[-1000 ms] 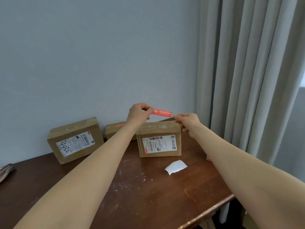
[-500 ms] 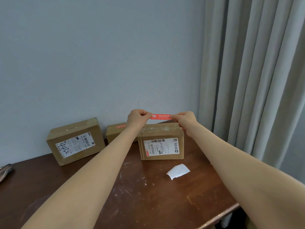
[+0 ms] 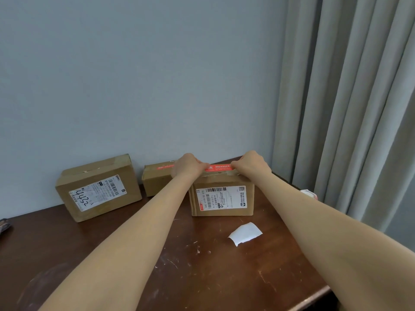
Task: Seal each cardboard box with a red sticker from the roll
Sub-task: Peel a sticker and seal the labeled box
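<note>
The left grip [image 3: 187,167] pinches one short end of the red sticker [image 3: 219,167] and the right grip [image 3: 250,166] pinches the other, both with fingers curled in. The strip is stretched flat between them. Its long axis runs left to right, level, in line with the long top edge of the front cardboard box [image 3: 222,198]. Its printed face is turned up and toward the camera. The sticker sits right at the top of this box; whether it touches the cardboard cannot be told.

The box stands on the brown counter [image 3: 202,277] with its white shipping label facing forward. Behind the left forearm, a smaller box [image 3: 157,182] carries a red strip [image 3: 165,167] on top. A third box [image 3: 98,189] sits further left against the wall. A white scrap of backing paper [image 3: 244,233] lies in front of the front box.
</note>
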A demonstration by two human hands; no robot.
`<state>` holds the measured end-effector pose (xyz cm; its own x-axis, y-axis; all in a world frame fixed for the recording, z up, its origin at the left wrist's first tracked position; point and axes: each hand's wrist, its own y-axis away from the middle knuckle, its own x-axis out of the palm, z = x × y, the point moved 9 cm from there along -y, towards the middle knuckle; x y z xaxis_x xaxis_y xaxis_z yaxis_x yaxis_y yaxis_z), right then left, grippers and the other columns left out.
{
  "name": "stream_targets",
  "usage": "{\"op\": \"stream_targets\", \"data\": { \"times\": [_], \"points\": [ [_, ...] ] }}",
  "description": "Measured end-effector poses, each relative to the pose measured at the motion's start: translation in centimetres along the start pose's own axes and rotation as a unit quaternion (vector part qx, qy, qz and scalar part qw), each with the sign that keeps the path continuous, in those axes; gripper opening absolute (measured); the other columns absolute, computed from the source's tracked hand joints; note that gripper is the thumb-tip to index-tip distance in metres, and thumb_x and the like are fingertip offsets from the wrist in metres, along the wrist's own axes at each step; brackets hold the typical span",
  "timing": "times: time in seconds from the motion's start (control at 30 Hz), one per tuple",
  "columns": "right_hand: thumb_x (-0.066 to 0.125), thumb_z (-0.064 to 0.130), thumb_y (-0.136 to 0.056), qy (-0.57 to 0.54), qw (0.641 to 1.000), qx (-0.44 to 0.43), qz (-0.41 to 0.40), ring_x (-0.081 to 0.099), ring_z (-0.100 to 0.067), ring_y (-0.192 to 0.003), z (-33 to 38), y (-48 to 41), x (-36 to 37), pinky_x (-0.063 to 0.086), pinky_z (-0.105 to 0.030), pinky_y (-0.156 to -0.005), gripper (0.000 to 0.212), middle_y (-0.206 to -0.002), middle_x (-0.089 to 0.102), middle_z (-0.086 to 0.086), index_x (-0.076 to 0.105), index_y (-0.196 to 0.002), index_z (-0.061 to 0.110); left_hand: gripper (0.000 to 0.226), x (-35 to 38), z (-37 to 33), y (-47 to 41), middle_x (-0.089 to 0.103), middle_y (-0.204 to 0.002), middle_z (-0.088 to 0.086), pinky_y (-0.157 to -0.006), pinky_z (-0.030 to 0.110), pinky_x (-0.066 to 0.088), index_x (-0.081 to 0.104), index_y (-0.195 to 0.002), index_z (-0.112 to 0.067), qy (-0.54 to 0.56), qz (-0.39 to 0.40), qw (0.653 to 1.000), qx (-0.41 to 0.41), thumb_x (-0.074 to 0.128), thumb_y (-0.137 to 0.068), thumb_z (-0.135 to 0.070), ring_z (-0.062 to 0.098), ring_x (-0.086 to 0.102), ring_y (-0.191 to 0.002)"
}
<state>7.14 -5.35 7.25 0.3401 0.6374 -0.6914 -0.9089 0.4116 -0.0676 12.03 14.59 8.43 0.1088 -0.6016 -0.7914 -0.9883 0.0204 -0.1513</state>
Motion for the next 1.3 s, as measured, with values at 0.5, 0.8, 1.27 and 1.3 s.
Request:
{"op": "stream_targets", "data": {
  "times": [0.5, 0.8, 1.27, 1.3],
  "points": [
    [0.057, 0.027, -0.085, 0.053, 0.998, 0.016, 0.009, 0.053, -0.019, -0.065, 0.2, 0.1, 0.4, 0.035, -0.025, -0.052, 0.022, -0.071, 0.055, -0.001, 0.047, -0.068, 0.017, 0.028, 1.3, 0.5, -1.0, 0.054, -0.072, 0.0, -0.051, 0.026, 0.036, 0.05, -0.074, -0.015, -0.019, 0.032, 0.999, -0.026, 0.064, -0.085, -0.036, 0.019, 0.057, -0.075],
    [0.055, 0.026, -0.084, 0.074, 0.997, 0.02, -0.003, 0.058, -0.022, -0.078, 0.4, 0.4, 0.3, 0.036, -0.026, -0.055, 0.017, -0.084, 0.059, -0.003, 0.049, -0.071, 0.017, 0.023, 1.8, 0.5, -1.3, 0.055, -0.075, 0.001, -0.051, 0.026, 0.036, 0.053, -0.081, -0.013, -0.028, 0.041, 0.999, -0.021, 0.065, -0.083, -0.033, 0.02, 0.057, -0.076],
    [0.055, 0.019, -0.082, 0.118, 0.993, 0.022, -0.008, 0.056, -0.024, -0.077, 0.7, 1.0, -0.1, 0.039, -0.027, -0.062, 0.005, -0.083, 0.056, -0.003, 0.053, -0.079, 0.015, 0.032, 2.3, 0.8, -1.5, 0.065, -0.087, 0.006, -0.051, 0.027, 0.036, 0.067, -0.088, -0.01, -0.04, 0.032, 0.999, -0.011, 0.067, -0.078, -0.04, 0.023, 0.062, -0.084],
    [0.054, 0.017, -0.082, 0.119, 0.993, 0.022, -0.008, 0.055, -0.024, -0.077, 0.6, 1.0, -0.2, 0.039, -0.027, -0.063, 0.003, -0.08, 0.055, -0.002, 0.053, -0.082, 0.014, 0.032, 2.3, 0.8, -1.5, 0.063, -0.084, 0.005, -0.05, 0.027, 0.035, 0.067, -0.088, -0.01, -0.04, 0.033, 0.999, -0.011, 0.067, -0.079, -0.04, 0.022, 0.061, -0.082]
  ]
}}
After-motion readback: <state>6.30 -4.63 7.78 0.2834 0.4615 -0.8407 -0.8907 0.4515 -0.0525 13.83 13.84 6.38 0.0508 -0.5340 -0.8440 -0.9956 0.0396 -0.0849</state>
